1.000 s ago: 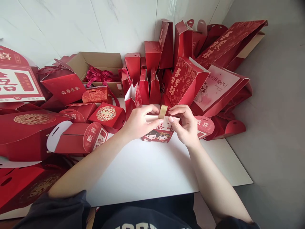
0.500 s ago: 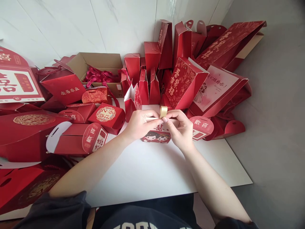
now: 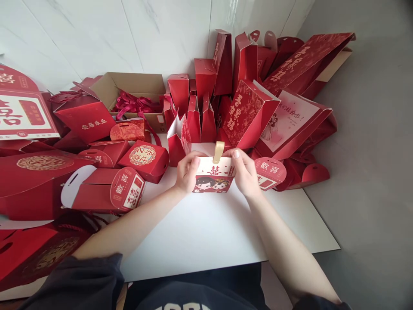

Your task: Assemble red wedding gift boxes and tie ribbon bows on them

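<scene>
Between my hands is a small red and white gift box (image 3: 213,184) printed with two cartoon faces and a red character. A gold strap (image 3: 218,151) loops up from the middle of its top edge. My left hand (image 3: 189,172) grips the box's left side, thumb at the upper corner. On the opposite side, my right hand (image 3: 244,171) holds the upper right corner, with its thumb on top. The fingers behind the box are hidden. Just behind my left hand stands a small open red bag (image 3: 177,144).
Red gift boxes (image 3: 124,189) crowd the left of the white table (image 3: 206,237). A cardboard box (image 3: 135,82) with red ribbons (image 3: 137,103) stands behind. Tall red bags (image 3: 251,114) line the back and right, near a grey wall (image 3: 371,150). A round-lidded box (image 3: 270,168) lies beside my right hand.
Both hands have moved apart from the gold strap to the sides of the gift box. The strap now stands free, and the box's white top and printed front show more fully.
</scene>
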Tool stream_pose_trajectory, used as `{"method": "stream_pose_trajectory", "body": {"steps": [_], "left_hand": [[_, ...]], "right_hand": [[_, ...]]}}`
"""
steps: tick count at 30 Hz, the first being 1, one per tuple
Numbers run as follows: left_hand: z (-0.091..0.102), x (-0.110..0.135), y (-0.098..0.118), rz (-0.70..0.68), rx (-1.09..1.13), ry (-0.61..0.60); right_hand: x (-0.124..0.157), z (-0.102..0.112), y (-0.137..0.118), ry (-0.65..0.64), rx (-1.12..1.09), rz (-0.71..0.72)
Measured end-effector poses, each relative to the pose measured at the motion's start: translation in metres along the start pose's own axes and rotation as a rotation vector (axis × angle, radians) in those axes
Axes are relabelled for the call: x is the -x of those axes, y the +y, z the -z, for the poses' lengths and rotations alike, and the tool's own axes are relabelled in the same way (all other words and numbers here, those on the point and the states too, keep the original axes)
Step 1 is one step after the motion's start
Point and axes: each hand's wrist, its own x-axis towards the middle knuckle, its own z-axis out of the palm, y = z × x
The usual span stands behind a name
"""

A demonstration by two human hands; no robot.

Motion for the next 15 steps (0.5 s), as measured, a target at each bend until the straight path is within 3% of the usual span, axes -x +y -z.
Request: {"method": "stream_pose_trajectory", "body": {"steps": [4,9,12,15], "left_hand": [[0.0,0.002,-0.022,0.128,0.087,0.014],[-0.001,-0.008,-0.022,0.206,0.195,0.026],[0.001,-0.009,-0.02,0.114,0.027,0.086],[0.007,-0.006,-0.015,-0.105,-0.222,0.135]], "right_hand": [[0.006,-0.019,0.016,0.076,0.016,0.033],[0.003,-0.03,0.038,0.076,-0.135,-0.028],[0.001,-0.027,0.041,0.059,-0.147,-0.089],[0.005,-0.021,0.034,0.104,-0.093,-0.123]]}}
